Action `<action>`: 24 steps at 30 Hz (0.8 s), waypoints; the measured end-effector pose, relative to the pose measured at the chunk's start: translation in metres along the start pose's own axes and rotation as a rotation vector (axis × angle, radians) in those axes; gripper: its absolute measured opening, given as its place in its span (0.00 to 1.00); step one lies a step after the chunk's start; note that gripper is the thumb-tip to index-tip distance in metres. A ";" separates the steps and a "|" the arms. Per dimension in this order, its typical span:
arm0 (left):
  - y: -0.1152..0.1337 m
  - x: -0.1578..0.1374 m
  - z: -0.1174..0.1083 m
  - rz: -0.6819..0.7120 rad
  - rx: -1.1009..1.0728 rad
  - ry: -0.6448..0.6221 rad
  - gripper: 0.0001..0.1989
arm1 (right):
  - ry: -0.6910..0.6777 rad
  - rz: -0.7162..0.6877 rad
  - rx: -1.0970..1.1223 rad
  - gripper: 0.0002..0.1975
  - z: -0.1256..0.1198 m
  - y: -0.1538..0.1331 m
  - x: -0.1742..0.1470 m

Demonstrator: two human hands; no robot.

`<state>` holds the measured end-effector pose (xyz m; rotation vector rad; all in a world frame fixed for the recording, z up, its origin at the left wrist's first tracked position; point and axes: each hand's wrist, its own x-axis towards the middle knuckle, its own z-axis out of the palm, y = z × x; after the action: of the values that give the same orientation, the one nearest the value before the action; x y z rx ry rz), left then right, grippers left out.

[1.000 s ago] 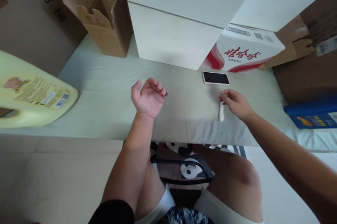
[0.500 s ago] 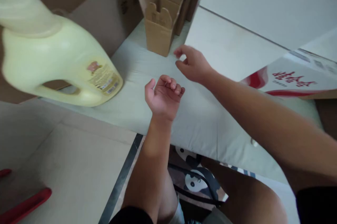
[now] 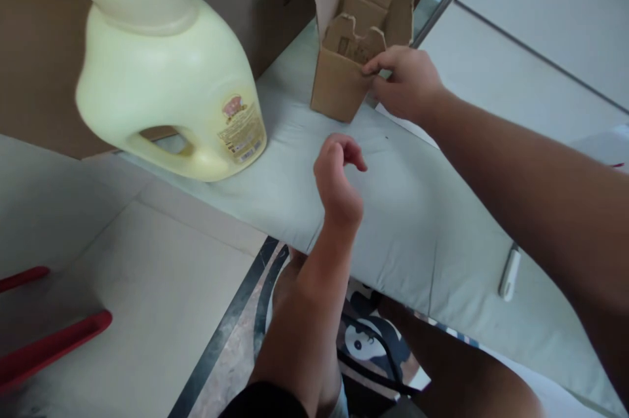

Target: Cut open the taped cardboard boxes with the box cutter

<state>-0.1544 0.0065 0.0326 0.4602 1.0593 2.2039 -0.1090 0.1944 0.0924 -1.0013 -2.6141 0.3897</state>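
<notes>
My right hand (image 3: 405, 82) has its grip pinching the right edge of the open brown box (image 3: 335, 85), on the far side of the bench (image 3: 393, 215). My left hand (image 3: 339, 179), near the box, has a curled grip, fingers apart. A yellow bottle (image 3: 196, 71) stands left.

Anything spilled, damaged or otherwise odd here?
Nothing stands out. The large pale-yellow plastic jug shows no leak, the wrinkled pale-green cloth shows no spill, and the open brown cardboard box at the bare right hand shows no evident damage.
</notes>
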 end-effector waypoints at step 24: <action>-0.055 -0.064 0.056 -0.104 0.046 -0.398 0.38 | 0.996 0.410 0.212 0.25 0.001 0.068 -0.374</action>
<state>-0.0544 0.0203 0.0214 0.8063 0.8960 1.8946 0.1956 -0.0120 -0.0050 -1.2298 -1.4589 0.1714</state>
